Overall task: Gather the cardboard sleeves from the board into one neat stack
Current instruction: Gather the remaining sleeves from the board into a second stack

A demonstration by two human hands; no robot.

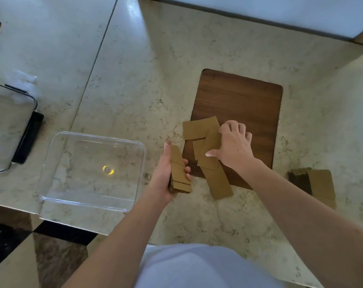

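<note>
A dark wooden board (243, 104) lies on the marble counter. Several flat brown cardboard sleeves (199, 128) lie overlapping on its near left corner, one long sleeve (219, 183) hanging off the front edge. My right hand (233, 145) comes down on this pile, fingers curled over the top sleeve (210, 150) and thumb spread along its edge. My left hand (166, 171) grips a stack of sleeves (179, 173) just left of the board, held on edge above the counter.
An empty clear plastic container (52, 159) sits to the left of my left hand. A lid with a black rim (34, 129) lies at the far left. Another cardboard bundle (313, 183) rests on the counter right of the board.
</note>
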